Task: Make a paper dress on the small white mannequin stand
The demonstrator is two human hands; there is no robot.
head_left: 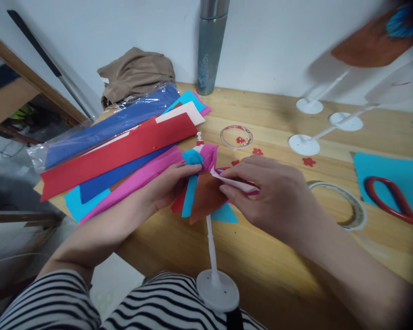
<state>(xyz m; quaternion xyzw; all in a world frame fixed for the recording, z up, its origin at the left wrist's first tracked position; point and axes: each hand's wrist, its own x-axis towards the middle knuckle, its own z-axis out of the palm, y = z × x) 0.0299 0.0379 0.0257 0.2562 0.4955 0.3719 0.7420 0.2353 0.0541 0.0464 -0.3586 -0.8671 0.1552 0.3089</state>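
Several coloured papers, brown, blue, red and pink, are gathered into a skirt-like bundle [206,195] around the upper part of a white stick stand [210,245]. The stand's round white base is near the striped clothing at the bottom. My left hand [174,183] is closed on the bundle's left side, its thumb pressing near the light-blue and magenta folds. On the right side my right hand [266,185] pinches a pale pink paper strip [236,182] between thumb and fingers. The strip's inner end meets the magenta fold. Some of my left fingers are hidden behind the paper.
Folded paper strips [120,151] lie at left beside a plastic-wrapped blue pack [113,121]. Behind are brown cloth [138,68] and a tumbler [211,50]. To the right are a tape roll [357,213], red handles [388,183], blue paper [395,167] and white stands [304,144].
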